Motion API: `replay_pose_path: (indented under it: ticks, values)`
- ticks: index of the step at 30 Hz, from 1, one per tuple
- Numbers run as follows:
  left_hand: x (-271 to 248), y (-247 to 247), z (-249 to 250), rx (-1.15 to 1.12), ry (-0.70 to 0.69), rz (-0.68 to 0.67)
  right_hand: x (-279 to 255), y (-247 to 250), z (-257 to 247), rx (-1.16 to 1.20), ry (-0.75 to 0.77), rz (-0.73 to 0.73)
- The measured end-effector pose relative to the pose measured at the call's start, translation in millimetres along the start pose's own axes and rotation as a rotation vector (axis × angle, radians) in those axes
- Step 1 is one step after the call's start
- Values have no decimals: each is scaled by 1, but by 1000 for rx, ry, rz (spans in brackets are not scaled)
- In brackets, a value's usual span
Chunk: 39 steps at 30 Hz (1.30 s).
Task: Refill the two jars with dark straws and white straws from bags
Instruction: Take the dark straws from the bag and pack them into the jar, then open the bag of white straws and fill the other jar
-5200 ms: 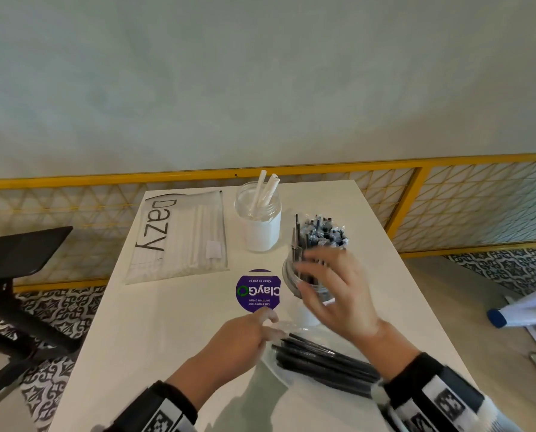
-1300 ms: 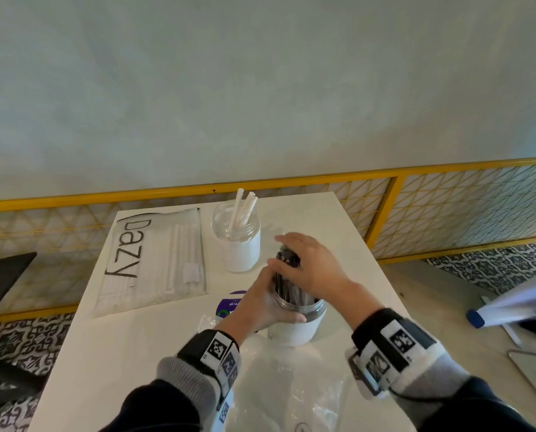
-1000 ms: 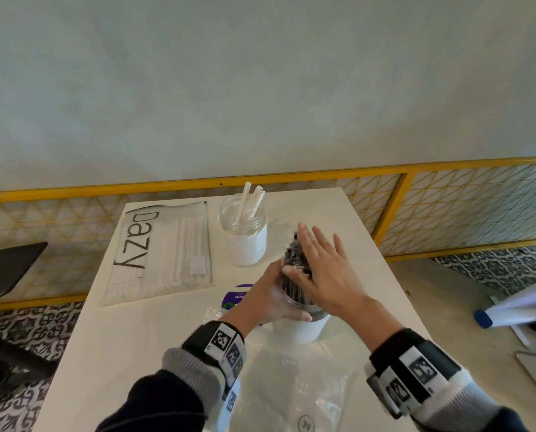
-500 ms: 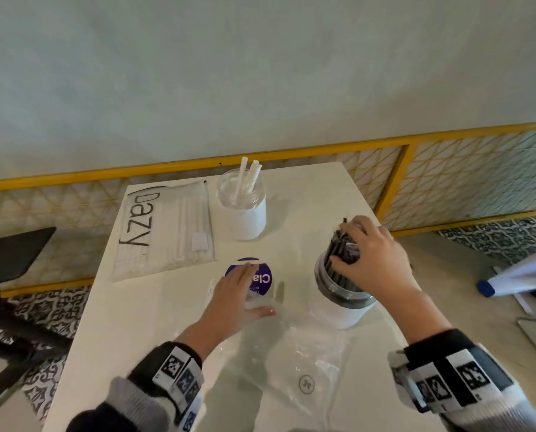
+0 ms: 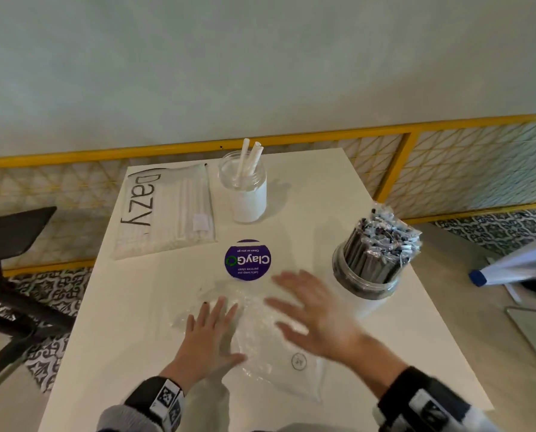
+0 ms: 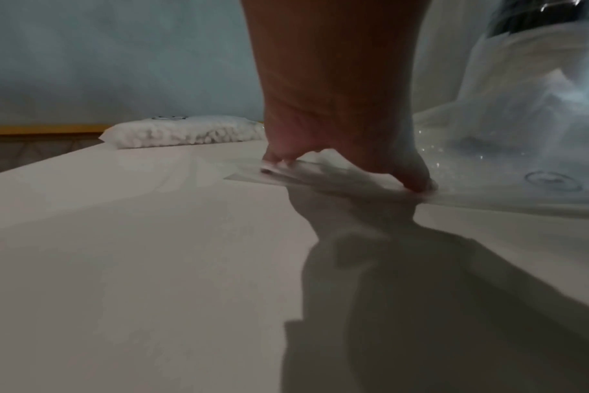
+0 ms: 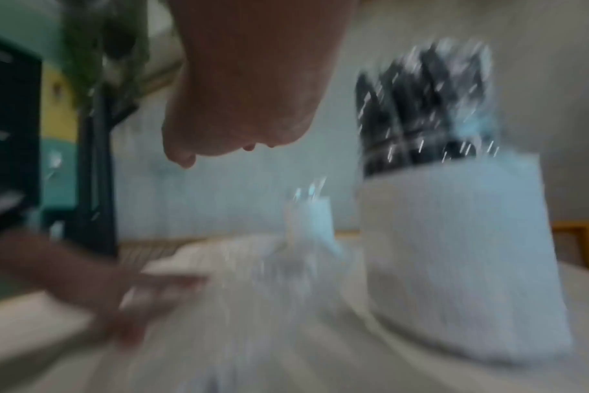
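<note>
A jar (image 5: 368,280) packed with wrapped dark straws (image 5: 382,247) stands near the table's right edge; the right wrist view shows the same jar (image 7: 454,252), blurred. Further back stands a jar (image 5: 245,188) holding a few white straws (image 5: 249,159). A full "Dazy" bag of white straws (image 5: 167,210) lies at the back left. An empty clear plastic bag (image 5: 270,347) lies flat at the front. My left hand (image 5: 209,330) presses flat on its left edge, fingers spread. My right hand (image 5: 310,316) hovers open above the bag, blurred with motion.
A round purple "ClayGo" sticker (image 5: 247,259) sits mid-table. A yellow mesh railing (image 5: 400,169) runs behind the white table (image 5: 120,322). A dark chair (image 5: 8,241) stands to the left. A white-and-blue object (image 5: 516,266) lies on the floor to the right.
My right hand let go of the dark-straw jar, which now stands by the right edge, and swung left over the empty bag. My left hand slid back from the sticker onto the bag.
</note>
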State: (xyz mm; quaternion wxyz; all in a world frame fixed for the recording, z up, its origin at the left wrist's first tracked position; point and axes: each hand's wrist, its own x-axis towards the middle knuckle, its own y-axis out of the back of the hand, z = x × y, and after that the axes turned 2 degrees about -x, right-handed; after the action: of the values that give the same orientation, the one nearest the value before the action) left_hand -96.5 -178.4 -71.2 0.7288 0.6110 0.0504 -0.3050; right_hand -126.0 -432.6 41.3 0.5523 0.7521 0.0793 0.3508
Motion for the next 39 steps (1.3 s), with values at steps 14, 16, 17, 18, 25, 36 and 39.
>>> replay_pose_path:
  ticks: [14,16,17,18,25,36,39]
  values:
    - [-35,29,-35,-101,353,1,0,-110,-76,108,-105,-1003]
    - [-38,23,-33,-112,413,-31,17,-104,-88,133,-90,-1045]
    - [-41,20,-36,-88,424,-64,27,-99,-90,178,-103,-1043]
    - [-43,19,-40,-58,425,-80,36,-94,-88,218,-121,-1026]
    - [-68,49,-104,51,321,-143,133,-65,-8,186,-341,-488]
    - [3,158,-166,-296,295,454,245,-78,101,-272,-411,-418]
    - [51,179,-187,-494,399,616,237,-73,90,-155,-444,-420]
